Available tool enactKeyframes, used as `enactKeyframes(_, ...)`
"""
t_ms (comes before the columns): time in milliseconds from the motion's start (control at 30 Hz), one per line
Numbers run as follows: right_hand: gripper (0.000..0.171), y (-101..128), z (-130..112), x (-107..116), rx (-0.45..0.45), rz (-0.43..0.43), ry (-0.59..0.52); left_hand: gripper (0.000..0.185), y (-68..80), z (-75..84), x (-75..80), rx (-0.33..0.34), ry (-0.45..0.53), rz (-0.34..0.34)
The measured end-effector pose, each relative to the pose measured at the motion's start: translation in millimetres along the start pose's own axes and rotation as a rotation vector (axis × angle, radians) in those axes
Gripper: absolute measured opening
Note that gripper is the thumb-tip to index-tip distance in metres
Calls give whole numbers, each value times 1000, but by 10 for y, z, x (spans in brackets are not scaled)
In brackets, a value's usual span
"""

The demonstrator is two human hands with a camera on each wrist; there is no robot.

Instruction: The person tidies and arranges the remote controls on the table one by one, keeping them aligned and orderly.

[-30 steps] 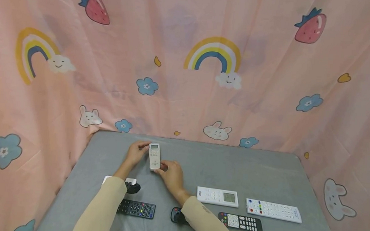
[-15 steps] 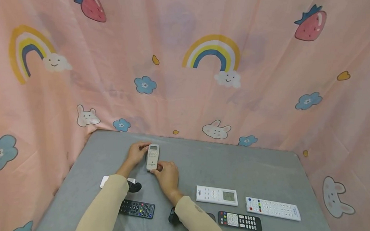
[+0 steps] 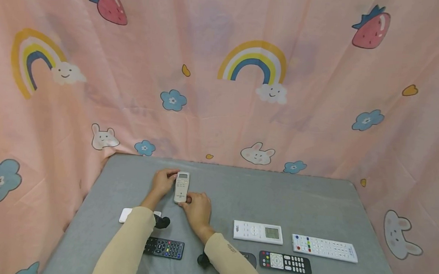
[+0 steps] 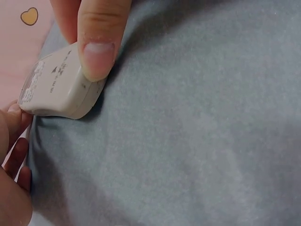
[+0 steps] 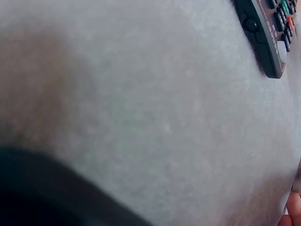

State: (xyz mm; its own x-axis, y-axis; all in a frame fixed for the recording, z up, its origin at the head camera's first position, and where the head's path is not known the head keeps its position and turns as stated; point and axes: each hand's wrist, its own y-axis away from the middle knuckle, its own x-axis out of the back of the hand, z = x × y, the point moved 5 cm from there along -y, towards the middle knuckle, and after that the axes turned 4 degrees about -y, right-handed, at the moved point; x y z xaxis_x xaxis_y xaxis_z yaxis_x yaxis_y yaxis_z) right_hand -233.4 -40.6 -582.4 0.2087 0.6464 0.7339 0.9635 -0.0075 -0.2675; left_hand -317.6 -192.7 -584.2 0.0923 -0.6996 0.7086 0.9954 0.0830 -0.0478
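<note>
The pale remote (image 3: 181, 188) lies on the grey cloth (image 3: 276, 200) near its far edge, held at 2 corners — the left hand (image 3: 163, 182) pinches the far left, the right hand (image 3: 198, 212) the near right, fingertips parted only by the remote's edges. Well to the right lie 2 white remotes (image 3: 258, 232) — a black remote (image 3: 285, 263) just nearer.

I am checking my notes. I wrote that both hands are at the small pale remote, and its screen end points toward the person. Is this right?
One thing is wrong: the screen end of the small pale remote points away from the person, toward the pink curtain, as the head view shows. The left hand and right hand are indeed at it.
</note>
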Motion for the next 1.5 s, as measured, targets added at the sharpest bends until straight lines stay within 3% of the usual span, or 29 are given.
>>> enactKeyframes(333, 31, -4, 49, -41, -37, -10, -51, 25, -2, 1, -11, 22, -21, -2)
enactKeyframes(733, 31, 25, 114, -30, -46, -46, -202, 24, 18, -38, -22, 10, -13, 27)
enactKeyframes(1133, 32, 30, 107, -7, -20, -41, -201, 26, 5, -61, -29, 24, 29, -20)
enactKeyframes(1300, 32, 17, 110, 20, -32, -83, -249, 29, 4, -54, 68, 22, 85, -75)
enactKeyframes(1500, 34, -63, 112, 100, -72, -128, -381, 30, 7, 88, 340, -45, 93, -73)
